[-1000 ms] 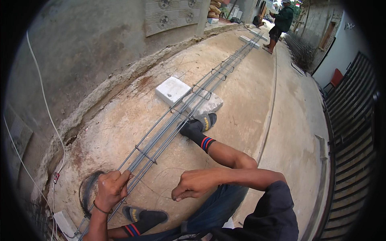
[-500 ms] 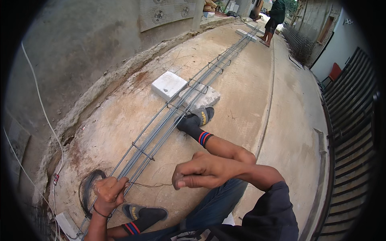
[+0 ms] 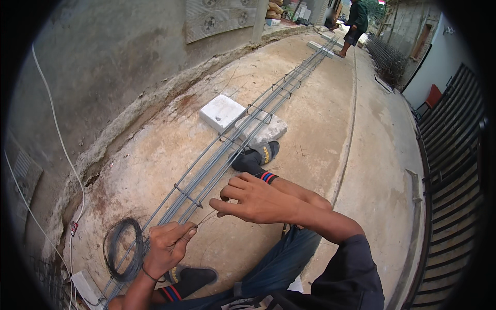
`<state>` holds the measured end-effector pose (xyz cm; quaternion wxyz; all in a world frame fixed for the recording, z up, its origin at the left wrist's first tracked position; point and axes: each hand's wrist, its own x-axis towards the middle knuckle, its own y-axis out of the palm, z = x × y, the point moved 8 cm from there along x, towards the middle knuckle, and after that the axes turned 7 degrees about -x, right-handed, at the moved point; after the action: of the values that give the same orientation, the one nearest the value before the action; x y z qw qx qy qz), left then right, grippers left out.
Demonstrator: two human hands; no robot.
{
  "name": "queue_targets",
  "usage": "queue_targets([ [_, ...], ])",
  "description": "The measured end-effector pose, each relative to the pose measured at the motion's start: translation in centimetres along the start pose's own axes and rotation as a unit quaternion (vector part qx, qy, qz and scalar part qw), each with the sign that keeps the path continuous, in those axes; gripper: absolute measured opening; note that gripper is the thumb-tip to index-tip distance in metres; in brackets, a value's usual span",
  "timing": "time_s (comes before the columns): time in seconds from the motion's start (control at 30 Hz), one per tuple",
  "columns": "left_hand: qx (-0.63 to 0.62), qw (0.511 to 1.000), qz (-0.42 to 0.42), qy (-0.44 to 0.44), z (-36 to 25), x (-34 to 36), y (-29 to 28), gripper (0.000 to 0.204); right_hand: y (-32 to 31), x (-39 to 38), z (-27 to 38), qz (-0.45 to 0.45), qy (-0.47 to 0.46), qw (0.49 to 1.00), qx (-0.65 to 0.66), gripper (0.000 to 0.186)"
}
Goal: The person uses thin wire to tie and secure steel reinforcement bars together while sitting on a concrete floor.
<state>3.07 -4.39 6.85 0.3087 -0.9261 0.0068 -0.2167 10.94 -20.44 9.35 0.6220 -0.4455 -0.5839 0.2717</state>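
Note:
My left hand [image 3: 168,243] is closed in a pinch on thin dark tie wire [image 3: 205,219], just over the near end of a long bundle of grey steel bars [image 3: 209,168]. The wire runs up to the fingertips of my right hand [image 3: 253,199], whose fingers are loosely curled, with a gap between the upper finger and the one below. Beside my left wrist lies a coil of black wire [image 3: 107,248] against the bars. Bent stirrups [image 3: 188,195] cross the bundle at intervals.
Two pale blocks, a white one [image 3: 222,111] and a rougher one [image 3: 268,126], sit at the bars' middle. My sandalled foot [image 3: 253,157] is close by. A wall [image 3: 124,62] runs left, a slatted black gate [image 3: 452,191] right. A person [image 3: 355,23] stands far off beside the bars.
My left hand has risen and shifted right, off the bars. My right hand has moved up and slightly left, its fingers loosening, and the wire span between the hands is shorter.

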Motion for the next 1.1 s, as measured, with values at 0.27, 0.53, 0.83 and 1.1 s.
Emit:
queue_targets([
  [0.27,-0.146,0.975,-0.089,-0.144,5.9,-3.0,-2.3,0.019,-2.0,-0.7,-6.4,-0.021,0.064,0.994,0.085,0.032],
  [0.53,-0.058,0.977,-0.083,-0.187,9.1,-4.2,-4.3,0.022,0.3,-1.1,-8.9,0.038,0.149,0.974,0.166,0.013],
  [0.83,0.048,0.997,-0.052,-0.009,2.9,-1.6,-6.5,0.006,3.8,-2.2,-9.1,0.175,0.151,0.967,0.105,0.019],
  [1.1,0.106,0.993,0.051,0.019,4.3,-3.1,-4.6,0.012,-3.8,0.8,-4.4,0.07,0.201,0.847,0.487,0.015],
])
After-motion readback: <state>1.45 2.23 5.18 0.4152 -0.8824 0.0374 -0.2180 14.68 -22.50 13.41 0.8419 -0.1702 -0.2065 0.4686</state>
